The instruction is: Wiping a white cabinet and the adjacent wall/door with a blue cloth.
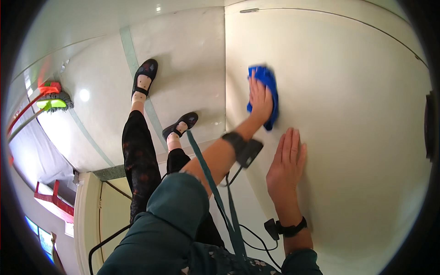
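Note:
My left hand (261, 101) presses a folded blue cloth (273, 113) flat against a smooth cream panel (343, 103). The fingers point up the picture, and part of the cloth is hidden beneath them. Lower and to the right, my right hand (287, 168) rests flat on the same panel with nothing in it. Its fingers are stretched out, the outermost one slightly apart. Each wrist wears a black strap with a small black box, the left box (250, 153) and the right box (271, 229). Black cables hang near both arms.
My feet in black shoes (146, 77) stand on a pale floor (192, 44) with greenish strips (128, 44). A green mop (51, 103) and a red-orange broom (50, 87) stand at far left. A dark green strap (202, 165) hangs before me. A dark fitting (429, 127) sits at the panel's right edge.

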### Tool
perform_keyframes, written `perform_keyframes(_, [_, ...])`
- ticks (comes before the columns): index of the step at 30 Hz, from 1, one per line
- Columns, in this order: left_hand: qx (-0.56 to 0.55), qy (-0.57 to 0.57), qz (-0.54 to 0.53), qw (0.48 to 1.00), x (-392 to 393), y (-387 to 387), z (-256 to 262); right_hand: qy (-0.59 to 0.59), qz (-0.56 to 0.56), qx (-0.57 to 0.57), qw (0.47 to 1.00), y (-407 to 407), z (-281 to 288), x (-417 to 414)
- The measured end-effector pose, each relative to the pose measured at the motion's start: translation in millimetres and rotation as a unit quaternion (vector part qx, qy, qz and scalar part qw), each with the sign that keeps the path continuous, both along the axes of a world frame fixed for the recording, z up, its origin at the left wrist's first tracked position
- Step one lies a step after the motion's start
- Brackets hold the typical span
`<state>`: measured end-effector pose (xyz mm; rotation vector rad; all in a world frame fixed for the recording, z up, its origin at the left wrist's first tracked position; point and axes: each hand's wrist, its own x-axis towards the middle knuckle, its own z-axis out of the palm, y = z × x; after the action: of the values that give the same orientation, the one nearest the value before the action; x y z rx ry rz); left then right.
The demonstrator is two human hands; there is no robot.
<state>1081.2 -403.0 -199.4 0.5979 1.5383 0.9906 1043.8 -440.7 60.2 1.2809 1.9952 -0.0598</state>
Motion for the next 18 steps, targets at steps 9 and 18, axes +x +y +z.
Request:
perform_keyframes(9, [0.216,-0.043,-0.052,0.974,0,-83,218,0.059,-0.096,0.089,0.990,-52,96,14])
perform_keyframes(18, [0.028,-0.063,0.046,0.997,6,-47,116,0.014,-0.110,0.128,0.986,-84,122,26])
